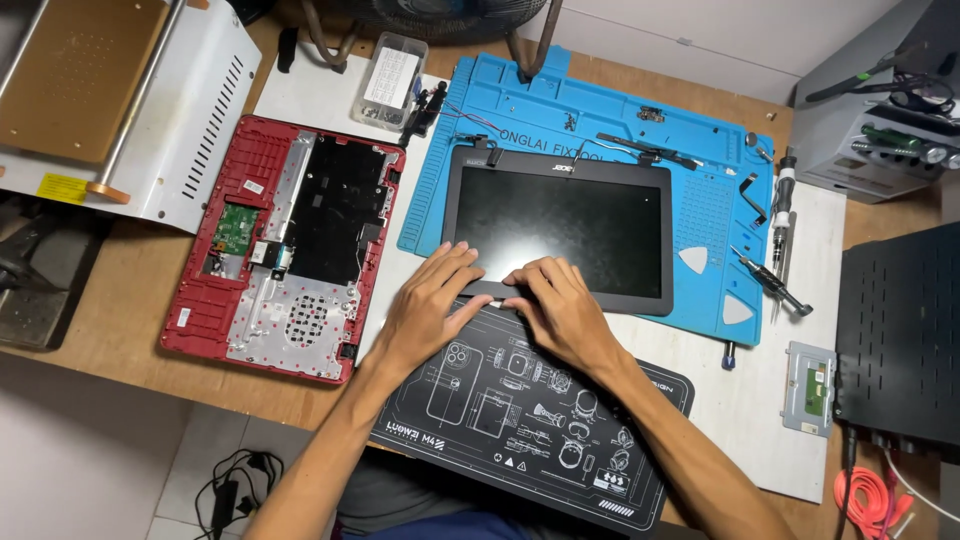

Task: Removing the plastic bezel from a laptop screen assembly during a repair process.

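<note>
Laptop screen panel (558, 235) lay just beyond the fingertips, on a blue repair mat (610, 110) | left hand (432, 300) and right hand (558, 308) rested flat, fingers slightly spread, pressing its lower bezel, gripping nothing | black printed mat (520, 420) under the palms | red laptop base (285, 245) beside the left fingers | screwdriver (772, 283) past the right fingers

Bright even overhead light, sharp focus, soft shadows under hands, mild glare on white sheet, slight edge distortion
</note>
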